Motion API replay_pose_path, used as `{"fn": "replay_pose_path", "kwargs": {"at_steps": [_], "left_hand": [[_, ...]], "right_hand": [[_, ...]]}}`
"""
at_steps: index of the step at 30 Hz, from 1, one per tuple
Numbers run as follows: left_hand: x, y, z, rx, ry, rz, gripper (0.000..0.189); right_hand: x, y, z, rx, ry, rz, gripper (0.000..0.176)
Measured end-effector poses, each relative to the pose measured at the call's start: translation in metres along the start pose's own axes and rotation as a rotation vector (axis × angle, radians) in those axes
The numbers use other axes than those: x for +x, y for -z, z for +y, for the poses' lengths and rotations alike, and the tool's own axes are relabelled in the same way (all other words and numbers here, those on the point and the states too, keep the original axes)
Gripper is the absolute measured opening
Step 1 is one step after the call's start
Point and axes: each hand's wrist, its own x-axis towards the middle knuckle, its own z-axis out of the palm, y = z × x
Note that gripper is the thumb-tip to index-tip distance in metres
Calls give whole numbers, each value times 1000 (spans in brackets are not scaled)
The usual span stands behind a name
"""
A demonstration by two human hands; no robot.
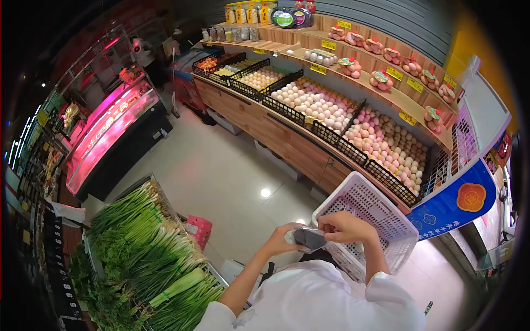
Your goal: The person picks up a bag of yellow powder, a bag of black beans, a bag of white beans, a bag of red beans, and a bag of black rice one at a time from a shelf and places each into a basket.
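Observation:
In front of my white shirt, a small dark grey object [311, 239] with a pale, shiny edge is held up; its kind is not clear. My left hand [280, 241] wraps round its left side. The fingers of my right hand [349, 227] are bent in a pinch at its right edge, over the near side of a white perforated plastic basket [398, 220]. That basket stands against the wooden egg counter, and its visible floor shows only the slotted base.
Black crates of white eggs [326, 107] and pinkish eggs [381, 138] line the counter [243, 113]. Bagged eggs [381, 80] sit on shelves above. Left are bundled green onions and leafy greens [149, 248], a pink package [199, 230] and a pink-lit display case [113, 129].

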Motion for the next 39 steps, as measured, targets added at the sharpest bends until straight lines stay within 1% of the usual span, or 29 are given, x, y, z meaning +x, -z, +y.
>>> {"fn": "replay_pose_path", "kwargs": {"at_steps": [1, 2, 3, 4, 5, 6, 7, 8, 9, 11, 12, 15, 16, 17, 18, 19, 22, 24, 25, 27, 28, 31, 32, 34, 37, 39], "left_hand": [[-11, 10, -6, 4, 24, 34, 55], [-21, 16, -9, 8, 19, 151, 50], [-27, 24, -16, 12, 44, 206, 49], [-31, 33, -26, 17, 69, 259, 49], [-35, 40, -38, 21, 94, 313, 49], [-35, 45, -49, 21, 100, 430, 46], [-36, 54, -60, 13, 117, 495, 45], [-35, 63, -72, 7, 134, 562, 45], [-30, 76, -78, 1, 150, 627, 45], [-12, 103, -96, 17, 153, 680, 44], [-2, 117, -104, 26, 155, 703, 44], [48, 169, -125, -21, 141, 618, 45], [67, 186, -130, -49, 147, 603, 46], [88, 201, -134, -78, 153, 587, 47], [106, 216, -134, -111, 164, 572, 48], [121, 230, -135, -46, 169, 541, 48], [164, 277, -138, 110, 177, 468, 49], [183, 302, -139, 153, 187, 445, 49], [190, 312, -142, 131, 194, 443, 49], [204, 335, -151, 84, 195, 443, 49], [211, 346, -154, -11, 195, 443, 48], [233, 381, -179, -135, 226, 407, 47], [241, 393, -188, -192, 231, 397, 47], [259, 421, -207, -304, 240, 371, 48], [294, 475, -232, -286, 243, 339, 49], [323, 515, -240, -352, 102, 363, 55]], "right_hand": [[18, -3, -4, 1, 20, -35, 15], [36, -6, -6, 2, 39, -72, 15], [53, -7, -6, 2, 58, -109, 16], [71, -6, -3, 9, 35, -173, 23], [87, -7, -2, 57, 67, -103, 28], [103, -8, -1, 106, 99, -33, 33], [119, -8, 3, 155, 130, 36, 38], [138, -5, 9, 196, 96, 2, 54], [158, -6, 20, 213, 120, 24, 57], [197, -11, 44, 257, 166, 73, 61], [213, -11, 54, 301, 136, 65, 69], [261, -11, 91, 330, 91, 73, 74], [275, -7, 98, 282, 100, 86, 74], [289, -7, 106, 369, 78, 99, 71], [303, -3, 106, 375, 23, 135, 69], [317, 1, 106, 380, -38, 164, 67], [363, 15, 107, 415, -129, 322, 61], [396, 22, 112, 362, -34, 383, 58], [411, 28, 113, 326, 11, 408, 56], [437, 38, 111, 310, 23, 404, 55], [452, 42, 110, 302, 30, 405, 54], [497, 48, 114, 277, 7, 455, 52], [514, 50, 116, 245, 12, 495, 47], [552, 56, 120, 254, -42, 497, 45], [619, 74, 124, 255, -73, 531, 42], [667, 87, 123, 303, -100, 560, 41]]}}
